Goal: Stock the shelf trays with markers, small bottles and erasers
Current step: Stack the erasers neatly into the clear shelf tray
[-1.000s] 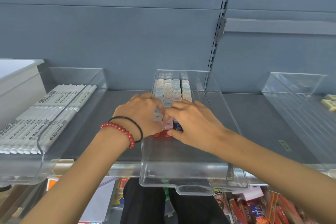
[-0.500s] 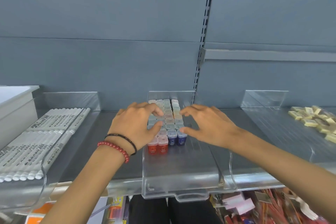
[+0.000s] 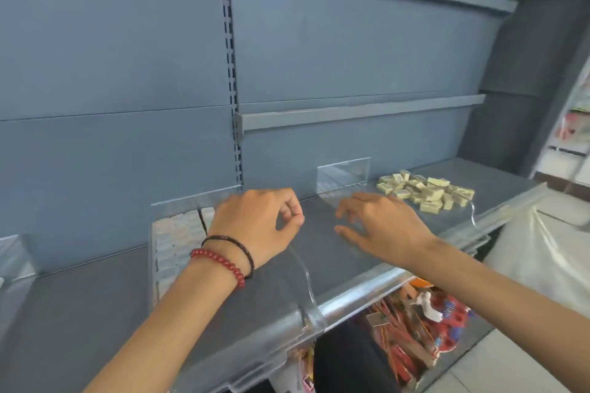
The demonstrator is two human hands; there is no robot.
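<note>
Rows of small bottles (image 3: 178,233) with pale caps fill the back of a clear tray (image 3: 307,284) on the grey shelf. My left hand (image 3: 255,226), with a red bead bracelet and a black band on the wrist, hovers above this tray's right side, fingers loosely curled around nothing. My right hand (image 3: 380,228) is spread flat and low over the shelf, at the left end of a second clear tray (image 3: 343,173). A loose pile of yellowish erasers (image 3: 424,193) lies in that tray, beyond my right fingertips. No markers are in sight.
A corner of another clear tray (image 3: 14,260) shows at the far left. A slotted upright (image 3: 234,73) divides the blue back wall. Red packaged goods (image 3: 415,332) fill the shelf below. A white plastic bag (image 3: 542,252) sits at the right.
The view has swung right. Both hands have come off the front bottles and moved right, the right hand now near the eraser tray. The marker tray has left the view.
</note>
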